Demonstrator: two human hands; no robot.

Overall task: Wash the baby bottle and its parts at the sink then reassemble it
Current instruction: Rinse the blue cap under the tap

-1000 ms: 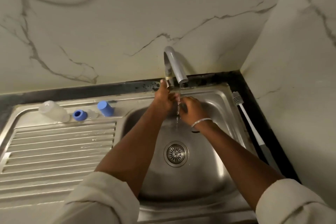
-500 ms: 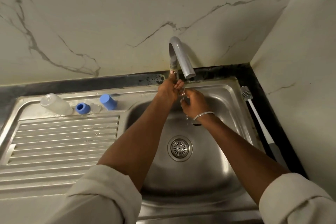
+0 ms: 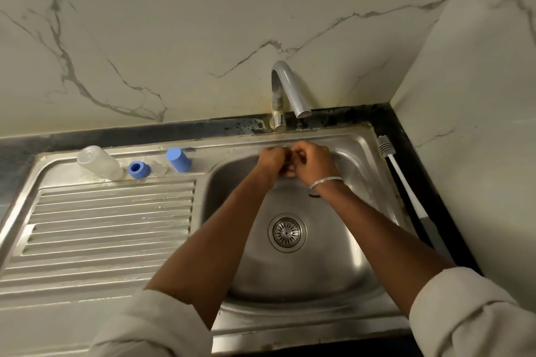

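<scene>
Left hand [image 3: 271, 161], right hand [image 3: 312, 162] dropped below tap [image 3: 292, 89], near sink [image 3: 342, 134] rim.

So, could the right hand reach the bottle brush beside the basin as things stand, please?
Probably yes: the right hand is over the basin, and nothing lies between it and the bottle brush, though its fingers are curled.

I'm at a kitchen counter, likely in a home: a stainless steel sink [image 3: 333, 269] with a ribbed drainboard [image 3: 110, 229] sits in a dark worktop [image 3: 116, 136] under a curved tap [image 3: 290, 87]. Marble-veined walls [image 3: 203, 23] meet in the corner, a bottle brush [image 3: 403, 177] lying alongside.
</scene>
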